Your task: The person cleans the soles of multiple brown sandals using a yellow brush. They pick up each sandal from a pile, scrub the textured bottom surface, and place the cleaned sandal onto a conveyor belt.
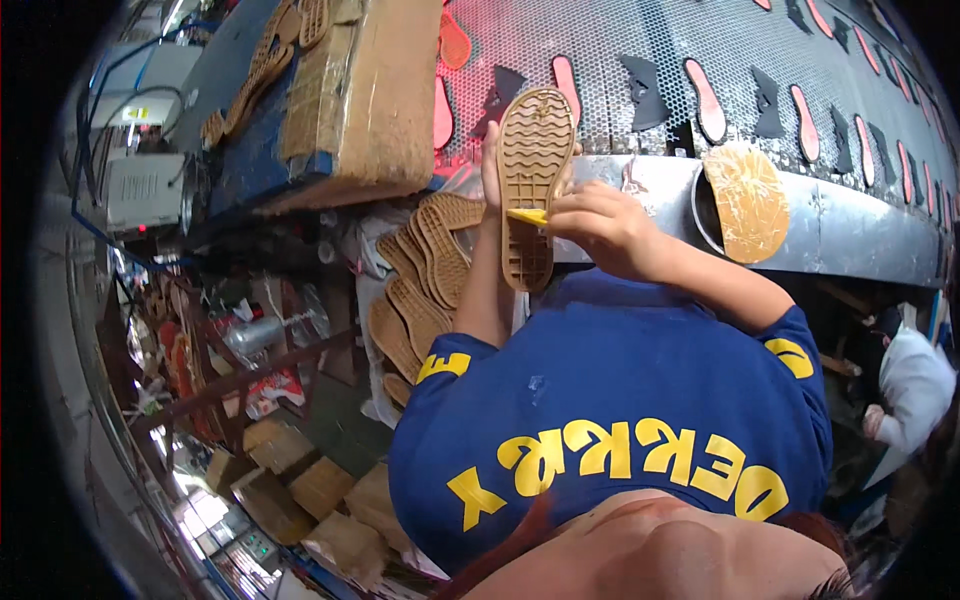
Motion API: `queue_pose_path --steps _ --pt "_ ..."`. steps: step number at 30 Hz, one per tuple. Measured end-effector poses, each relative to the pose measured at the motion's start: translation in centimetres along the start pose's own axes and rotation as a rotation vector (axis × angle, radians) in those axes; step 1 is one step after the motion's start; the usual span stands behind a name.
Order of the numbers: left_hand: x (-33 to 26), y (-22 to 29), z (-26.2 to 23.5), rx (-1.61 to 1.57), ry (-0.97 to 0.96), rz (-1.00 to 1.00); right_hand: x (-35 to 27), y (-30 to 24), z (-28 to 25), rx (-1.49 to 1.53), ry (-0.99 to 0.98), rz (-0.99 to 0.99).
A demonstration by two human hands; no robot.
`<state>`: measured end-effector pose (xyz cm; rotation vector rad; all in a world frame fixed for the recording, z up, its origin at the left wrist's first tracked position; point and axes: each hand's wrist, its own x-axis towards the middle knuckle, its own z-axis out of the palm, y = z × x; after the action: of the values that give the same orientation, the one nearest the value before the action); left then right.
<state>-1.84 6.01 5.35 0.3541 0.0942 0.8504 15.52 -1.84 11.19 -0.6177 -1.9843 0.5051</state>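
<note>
Upright in front of my chest is a brown shoe sole (538,140) with a wavy and gridded face toward me. My left hand (491,165) grips it from behind; the sole hides most of that hand. My right hand (608,228) is closed on a small flat yellow piece (526,215), whose tip lies against the sole's lower half. What kind of tool the yellow piece is I cannot make out. More brown soles (440,255) are stacked below my left forearm.
Ahead runs a mesh conveyor (600,90) carrying red insoles (706,100) and black cut pieces (645,92), edged by a metal rail (850,215). A round container (750,205) sits at the rail. A cardboard box (390,100) stands left; a person (915,385) is at right.
</note>
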Motion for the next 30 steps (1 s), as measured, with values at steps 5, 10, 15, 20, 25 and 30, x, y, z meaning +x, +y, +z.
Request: queue_pose_path --steps 5,10,15,20,25,30 --pt "0.4 -1.6 -0.4 0.016 0.066 0.010 0.8 5.7 -2.5 -0.029 0.111 0.306" --pt "1.9 -2.4 -5.5 -0.138 -0.171 -0.020 -2.0 -0.7 -1.4 0.081 -0.242 0.034" --pt "2.6 -4.8 -7.3 -0.372 0.143 0.007 -2.0 6.4 -2.3 0.209 0.022 0.617" --pt "3.9 -4.4 -12.0 -0.264 0.035 -0.049 -3.6 1.7 -1.9 0.297 -0.154 0.333" --pt "4.9 -5.1 -18.4 -0.118 0.152 0.097 -7.8 4.6 -5.2 0.381 0.657 0.660" --pt "12.4 3.0 -18.5 0.019 0.503 0.224 -13.1 6.7 -6.9 0.338 0.909 0.782"
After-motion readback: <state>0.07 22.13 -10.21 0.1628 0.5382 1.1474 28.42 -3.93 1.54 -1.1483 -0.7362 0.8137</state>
